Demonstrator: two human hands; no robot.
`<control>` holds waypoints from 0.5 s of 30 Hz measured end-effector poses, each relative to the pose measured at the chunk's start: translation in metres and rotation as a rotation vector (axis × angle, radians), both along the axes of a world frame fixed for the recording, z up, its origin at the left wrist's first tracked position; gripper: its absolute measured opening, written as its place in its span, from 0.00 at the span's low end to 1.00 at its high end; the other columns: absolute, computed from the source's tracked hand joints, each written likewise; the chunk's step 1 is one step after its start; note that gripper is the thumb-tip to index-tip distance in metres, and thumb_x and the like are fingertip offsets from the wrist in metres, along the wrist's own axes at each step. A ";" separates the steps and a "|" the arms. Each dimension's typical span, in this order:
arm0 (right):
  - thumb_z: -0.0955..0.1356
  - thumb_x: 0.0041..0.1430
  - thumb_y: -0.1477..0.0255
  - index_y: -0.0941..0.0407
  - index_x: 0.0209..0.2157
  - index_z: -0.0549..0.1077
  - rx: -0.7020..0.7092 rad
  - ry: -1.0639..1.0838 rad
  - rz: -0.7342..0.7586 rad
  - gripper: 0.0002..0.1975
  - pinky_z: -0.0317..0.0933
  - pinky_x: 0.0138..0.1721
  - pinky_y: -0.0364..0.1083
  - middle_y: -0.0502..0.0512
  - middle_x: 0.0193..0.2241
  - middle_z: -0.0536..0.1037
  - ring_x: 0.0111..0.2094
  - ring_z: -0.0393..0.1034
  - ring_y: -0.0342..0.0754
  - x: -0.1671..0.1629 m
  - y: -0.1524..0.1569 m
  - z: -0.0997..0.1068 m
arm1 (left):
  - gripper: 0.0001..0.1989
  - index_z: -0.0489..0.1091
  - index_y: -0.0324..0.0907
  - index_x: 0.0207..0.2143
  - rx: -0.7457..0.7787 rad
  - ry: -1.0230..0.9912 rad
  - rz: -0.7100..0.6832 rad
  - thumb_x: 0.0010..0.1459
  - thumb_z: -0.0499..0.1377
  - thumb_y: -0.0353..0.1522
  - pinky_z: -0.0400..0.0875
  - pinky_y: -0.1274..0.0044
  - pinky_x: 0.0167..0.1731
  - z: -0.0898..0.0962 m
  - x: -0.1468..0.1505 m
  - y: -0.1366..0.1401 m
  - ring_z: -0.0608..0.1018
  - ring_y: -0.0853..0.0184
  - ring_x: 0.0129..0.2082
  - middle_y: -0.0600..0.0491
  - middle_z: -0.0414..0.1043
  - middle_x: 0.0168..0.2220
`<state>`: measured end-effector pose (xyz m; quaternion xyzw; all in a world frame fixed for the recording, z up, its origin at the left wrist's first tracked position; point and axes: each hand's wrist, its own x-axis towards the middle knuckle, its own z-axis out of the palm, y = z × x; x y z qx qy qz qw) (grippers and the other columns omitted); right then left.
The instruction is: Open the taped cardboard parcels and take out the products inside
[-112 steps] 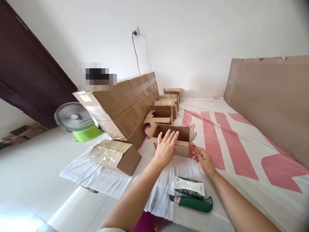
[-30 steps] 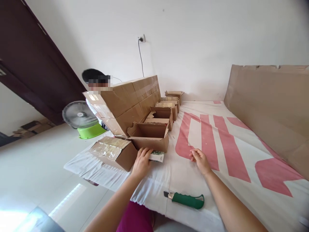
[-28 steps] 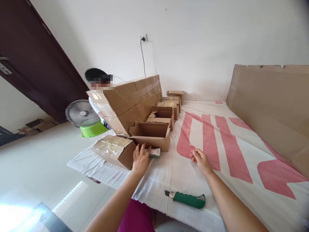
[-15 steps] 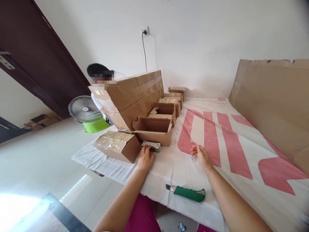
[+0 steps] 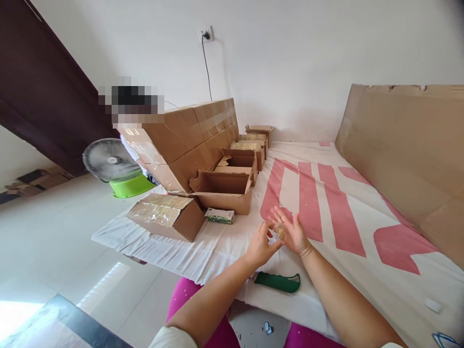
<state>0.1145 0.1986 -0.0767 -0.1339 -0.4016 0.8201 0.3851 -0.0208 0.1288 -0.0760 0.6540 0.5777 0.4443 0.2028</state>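
Observation:
My right hand [image 5: 294,233] is held palm up over the cloth, its fingers stretched out. On its palm rests a small crumpled yellowish, see-through piece [image 5: 280,231], perhaps tape. Curled in from the left, my left hand [image 5: 261,246] has its fingertips closed at that piece. A green-handled utility knife [image 5: 278,282] lies on the cloth below my hands, its blade end hidden by my left forearm. Further left, a small green-and-white printed box [image 5: 219,216] sits between a taped carton [image 5: 166,215] and an open carton [image 5: 232,200].
More small cartons [image 5: 237,164] line up toward the wall beside a stack of taped boxes [image 5: 181,133]. Behind the stack is another person, near a fan [image 5: 110,160] and a green basin [image 5: 131,185]. A large cardboard sheet [image 5: 406,150] stands at right on the red-and-white cloth [image 5: 348,212].
My left hand has left the small printed box and moved right to meet my right hand. The right hand has turned palm up and opened its fingers. The view has shifted slightly.

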 end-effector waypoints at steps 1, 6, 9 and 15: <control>0.55 0.53 0.36 0.41 0.60 0.64 0.004 -0.002 0.022 0.40 0.44 0.64 0.58 0.47 0.69 0.49 0.67 0.45 0.55 0.000 -0.002 0.000 | 0.21 0.68 0.44 0.44 -0.012 -0.055 -0.010 0.45 0.66 0.31 0.70 0.75 0.31 -0.002 0.007 0.003 0.73 0.68 0.31 0.52 0.71 0.38; 0.55 0.51 0.34 0.45 0.60 0.64 0.034 -0.033 0.108 0.43 0.44 0.64 0.58 0.52 0.68 0.51 0.66 0.49 0.56 -0.004 -0.004 -0.004 | 0.06 0.70 0.42 0.30 -0.079 -0.351 -0.010 0.47 0.63 0.30 0.66 0.78 0.29 -0.011 0.009 0.015 0.71 0.70 0.25 0.56 0.69 0.25; 0.55 0.52 0.35 0.48 0.61 0.64 0.069 -0.077 0.141 0.45 0.51 0.61 0.59 0.58 0.66 0.56 0.62 0.57 0.57 -0.003 0.000 -0.008 | 0.09 0.65 0.42 0.25 -0.112 -0.557 0.044 0.49 0.60 0.37 0.65 0.78 0.26 -0.012 -0.008 0.020 0.69 0.72 0.20 0.59 0.64 0.20; 0.65 0.58 0.49 0.49 0.54 0.70 0.397 -0.407 -0.131 0.27 0.63 0.50 0.55 0.58 0.54 0.71 0.51 0.68 0.52 0.003 0.011 -0.014 | 0.15 0.61 0.43 0.32 -0.131 -0.841 0.150 0.47 0.62 0.39 0.68 0.79 0.33 -0.002 -0.037 0.011 0.74 0.73 0.27 0.59 0.67 0.27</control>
